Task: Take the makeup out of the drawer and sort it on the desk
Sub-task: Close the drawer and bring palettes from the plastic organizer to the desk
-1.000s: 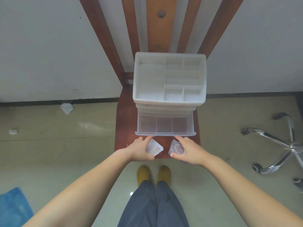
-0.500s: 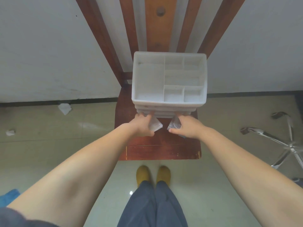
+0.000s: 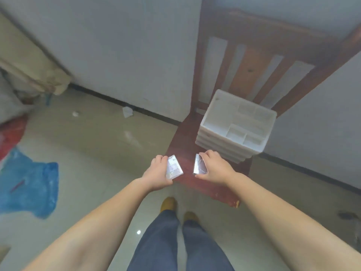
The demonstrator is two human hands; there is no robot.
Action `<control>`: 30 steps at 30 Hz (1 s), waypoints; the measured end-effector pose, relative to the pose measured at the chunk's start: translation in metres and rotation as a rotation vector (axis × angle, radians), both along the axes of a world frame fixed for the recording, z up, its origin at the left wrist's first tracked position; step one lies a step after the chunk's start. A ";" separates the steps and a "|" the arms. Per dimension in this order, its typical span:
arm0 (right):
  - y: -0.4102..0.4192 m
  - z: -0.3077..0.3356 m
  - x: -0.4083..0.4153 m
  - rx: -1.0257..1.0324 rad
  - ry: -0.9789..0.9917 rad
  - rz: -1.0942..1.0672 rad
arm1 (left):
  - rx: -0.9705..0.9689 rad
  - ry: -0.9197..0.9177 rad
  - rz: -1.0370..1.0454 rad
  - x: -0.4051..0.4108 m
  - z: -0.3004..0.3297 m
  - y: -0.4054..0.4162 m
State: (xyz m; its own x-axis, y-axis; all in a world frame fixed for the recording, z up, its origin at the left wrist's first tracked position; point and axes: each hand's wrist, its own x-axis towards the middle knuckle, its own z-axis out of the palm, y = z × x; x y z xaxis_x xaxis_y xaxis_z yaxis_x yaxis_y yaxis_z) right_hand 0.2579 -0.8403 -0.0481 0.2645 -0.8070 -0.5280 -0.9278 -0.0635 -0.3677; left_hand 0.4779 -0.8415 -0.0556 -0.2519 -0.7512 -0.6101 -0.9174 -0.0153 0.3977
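A white plastic drawer organiser (image 3: 236, 128) stands on a wooden chair seat (image 3: 185, 137), its drawers pushed in and its top compartments showing nothing inside. My left hand (image 3: 158, 173) grips a clear rectangular makeup palette (image 3: 174, 169) with pale pans. My right hand (image 3: 214, 167) grips a clear compact case (image 3: 199, 166) with a round pan. Both hands hover over the front of the seat, just in front of the organiser, apart from each other.
The chair's slatted back (image 3: 252, 61) leans against a white wall. A blue plastic bag (image 3: 29, 184) and a red one (image 3: 11, 132) lie on the tiled floor at left, with crumpled paper scraps (image 3: 127, 112) near the skirting. My legs and shoes (image 3: 168, 204) are below.
The open bottom drawer was pushed shut by both hands, which then drew back from the organiser still holding the two cases. The camera has swung to the left.
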 end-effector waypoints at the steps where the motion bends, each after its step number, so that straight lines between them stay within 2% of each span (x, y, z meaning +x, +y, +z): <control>1: 0.000 0.007 0.009 -0.012 0.004 0.063 | -0.026 0.008 0.063 0.009 0.008 0.011; 9: 0.034 0.048 0.102 -0.079 -0.050 0.502 | -0.132 0.013 0.604 0.081 0.058 0.141; 16: 0.139 0.067 0.238 -0.104 0.010 1.061 | -0.143 -0.023 1.112 0.139 0.073 0.333; 19: 0.210 0.072 0.290 -0.140 0.024 1.324 | -0.153 -0.034 1.326 0.145 0.076 0.431; 22: 0.302 0.077 0.334 -0.132 0.025 1.499 | -0.150 -0.047 1.527 0.141 0.074 0.540; 30: 0.599 0.078 0.403 -0.084 -0.080 1.920 | -0.114 -0.151 1.931 0.106 0.085 0.826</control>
State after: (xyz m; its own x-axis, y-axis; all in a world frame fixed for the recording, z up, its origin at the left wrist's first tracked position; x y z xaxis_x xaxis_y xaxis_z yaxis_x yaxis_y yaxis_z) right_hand 0.6608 -0.2417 0.0303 0.7145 0.5334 -0.4527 0.4135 -0.8439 -0.3418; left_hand 0.5840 -0.0153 0.0290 0.8753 0.0604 -0.4798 0.2802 -0.8719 0.4016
